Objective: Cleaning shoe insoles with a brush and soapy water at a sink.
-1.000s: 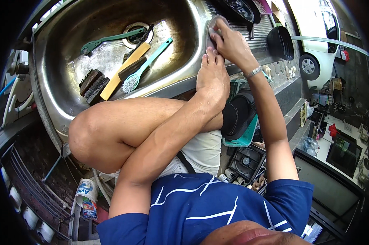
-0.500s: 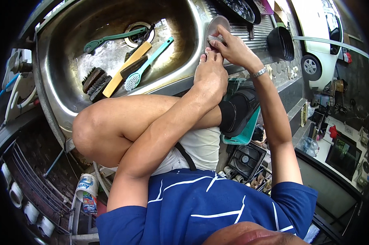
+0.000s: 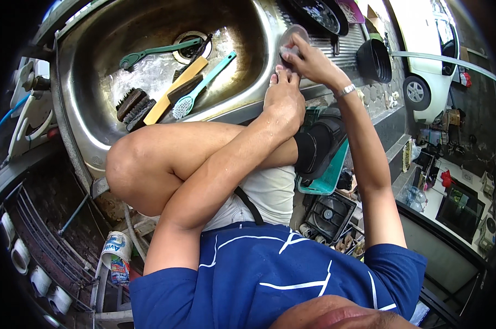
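The head view showed the right hand (image 3: 316, 63) bent over a shallow, rounded dish (image 3: 294, 30), its thumb and fingers curled down inside it. The dish lay at the left edge of the ribbed drainboard (image 3: 351, 54), beside the right rim of the sink (image 3: 266, 52). Half a second earlier, a greyish piece (image 3: 286, 51) could be seen well between these fingers; now they covered most of it, so I could not tell how firmly they gripped it. The left hand (image 3: 285, 98) stayed at the sink's right near corner, with loosely bent fingertips next to the right thumb; whether it grasped anything was hidden.

The turquoise brush (image 3: 207, 85), the yellow strip (image 3: 175, 90) and the green-handled tool (image 3: 160, 50) kept their arrangement in the sink, and two dark brushes (image 3: 134, 108) lay toward its near left corner. This seemed to mean that the work remained at the dish and these tools were not in use. A black pan (image 3: 319, 16) stood at the drainboard's far edge.
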Tool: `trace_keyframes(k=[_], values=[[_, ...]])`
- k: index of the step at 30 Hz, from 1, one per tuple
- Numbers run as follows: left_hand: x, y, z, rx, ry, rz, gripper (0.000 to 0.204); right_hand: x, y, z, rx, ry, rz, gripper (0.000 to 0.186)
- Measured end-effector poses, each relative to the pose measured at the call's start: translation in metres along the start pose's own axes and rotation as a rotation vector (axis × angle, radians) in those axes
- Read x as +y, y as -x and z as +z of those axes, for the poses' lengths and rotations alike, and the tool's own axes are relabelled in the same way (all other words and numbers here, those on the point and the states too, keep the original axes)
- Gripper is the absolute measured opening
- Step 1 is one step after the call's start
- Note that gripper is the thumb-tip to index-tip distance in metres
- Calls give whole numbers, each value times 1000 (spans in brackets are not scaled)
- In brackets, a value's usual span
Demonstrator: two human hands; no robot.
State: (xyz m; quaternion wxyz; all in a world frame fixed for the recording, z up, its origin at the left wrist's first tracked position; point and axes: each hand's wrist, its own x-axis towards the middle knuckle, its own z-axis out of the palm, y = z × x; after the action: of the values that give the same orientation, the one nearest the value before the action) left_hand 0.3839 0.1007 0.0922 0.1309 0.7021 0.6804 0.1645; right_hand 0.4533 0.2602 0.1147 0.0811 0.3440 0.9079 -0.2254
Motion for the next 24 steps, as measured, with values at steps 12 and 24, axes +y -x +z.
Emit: trace_keyframes(k=[12,24], values=[[8,-13,-16,-257,-37,78,54,4,-8,4,163,-15,96,28],[1,-1,4,-77,-18,45,60,-1,-1,5,-26,-16,73,28]])
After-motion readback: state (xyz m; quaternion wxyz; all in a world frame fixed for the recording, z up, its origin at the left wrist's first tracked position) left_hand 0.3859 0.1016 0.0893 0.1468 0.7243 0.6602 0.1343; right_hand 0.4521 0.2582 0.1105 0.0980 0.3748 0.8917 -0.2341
